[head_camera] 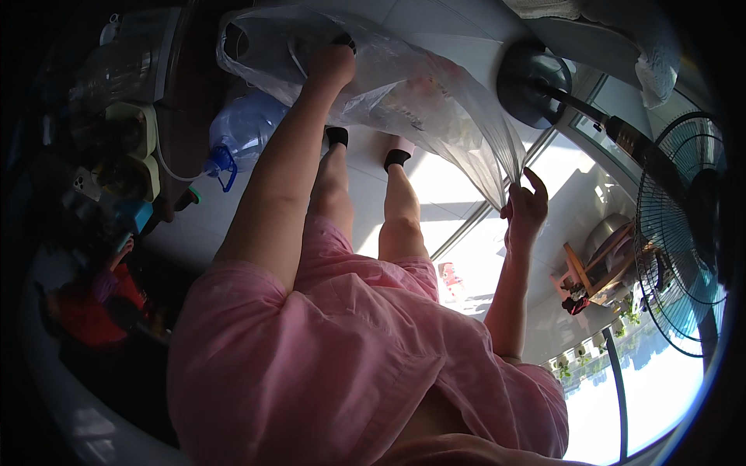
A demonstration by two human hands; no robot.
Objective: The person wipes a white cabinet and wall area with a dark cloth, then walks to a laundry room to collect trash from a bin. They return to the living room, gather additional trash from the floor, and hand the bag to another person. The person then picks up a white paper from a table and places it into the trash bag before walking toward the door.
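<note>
A large translucent plastic bag (402, 87) is stretched across the space above my feet, with blurred coloured shapes showing through it. My right hand (524, 204) grips a gathered corner of the bag, its index finger raised. My left hand (335, 64) is at the bag's upper left part, beside a small dark thing (345, 41); its fingers are hidden, so its hold cannot be made out. Left of my left forearm lies a clear blue water jug (247, 125) with a blue cap and handle and a pale tube at its neck.
A standing fan (682, 233) with a round dark base (533, 84) is on the right. Beyond it are a wooden stool (588, 268) and potted plants (562, 367) along the window. At left, pale green containers (151, 134) and a red item (96, 309) sit in shadow.
</note>
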